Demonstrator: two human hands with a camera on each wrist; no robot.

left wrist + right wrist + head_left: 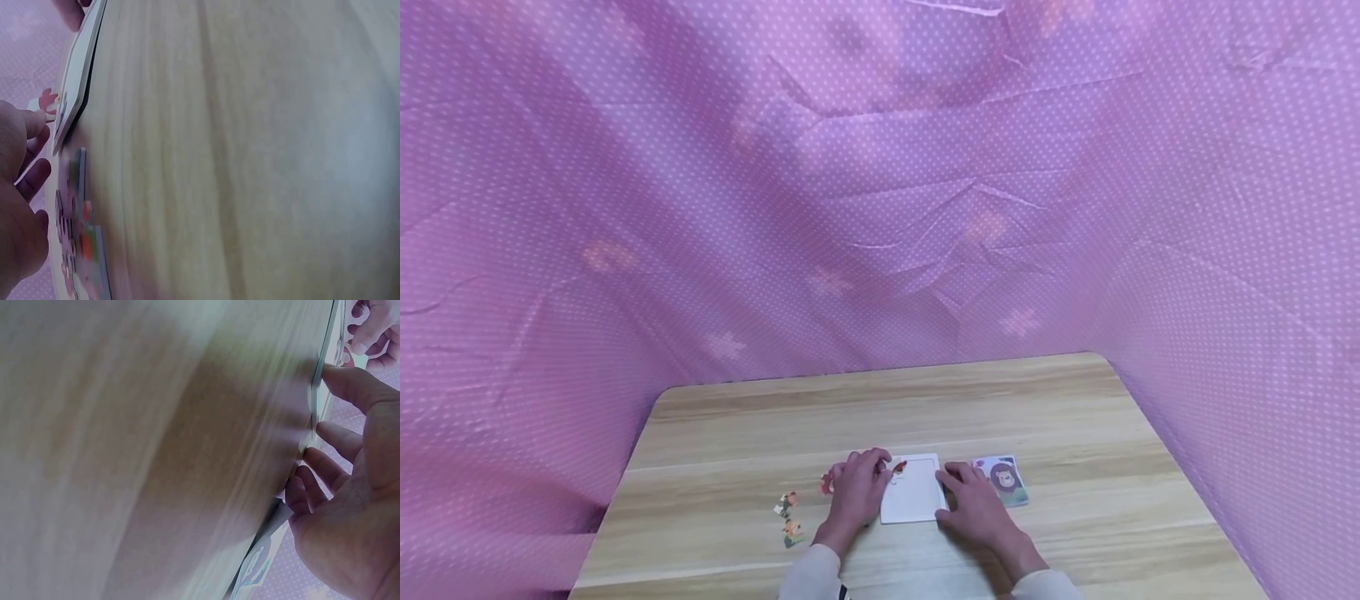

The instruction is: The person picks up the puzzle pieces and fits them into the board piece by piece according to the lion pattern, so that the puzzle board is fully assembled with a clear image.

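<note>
Tray (916, 498) sits on the table (715, 450); left hand (859, 490) pinches a piece (900, 467) at its far left corner; right hand (976, 504), fingers loosely extended, touches its right edge near the lion card (1006, 478).

Pinches a small reddish piece (900, 467) with the left grip (856, 490) at the upper left of a white board (913, 500); rests the right grip (976, 504) against the board's right edge. Has a lion picture (1006, 481) just beside it, loose pieces (792, 530) leftward on the counter (737, 433), dotted pink cloth (925, 208) behind.
</note>
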